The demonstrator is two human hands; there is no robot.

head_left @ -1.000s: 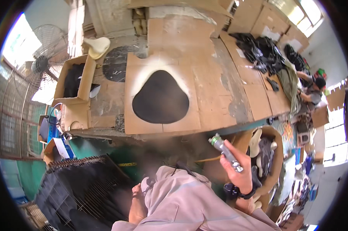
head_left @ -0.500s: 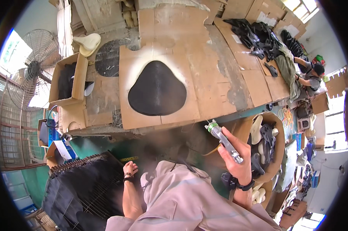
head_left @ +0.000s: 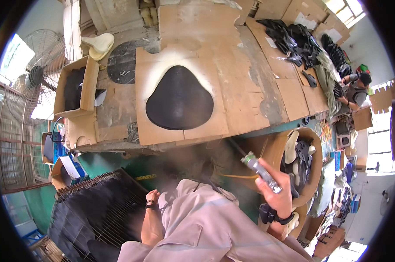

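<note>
My right hand [head_left: 277,187] is closed around a metal spray gun [head_left: 262,171] with a green ring, held off the table's front edge at the right. Its nozzle points up and left, with a hazy mist around it. My left hand [head_left: 152,196] hangs by my left side with the fingers curled in, next to the grey apron, and no object shows in it. On the cardboard-covered table [head_left: 239,87] lies a smooth black rounded-triangle piece [head_left: 179,100], wide end toward me. A whitish overspray rings its upper edge. Neither hand touches the piece.
An open cardboard box [head_left: 91,89] holding dark pieces and a cream bicycle saddle [head_left: 100,46] are at the left. Black sheets [head_left: 92,209] lie over a wire rack by my left arm. A carton of saddle parts [head_left: 317,174] stands at the right; a co-worker [head_left: 357,89] is beyond.
My right hand and the spray gun have moved slightly right and down. My left hand has shifted a little toward me. The black piece stays in place.
</note>
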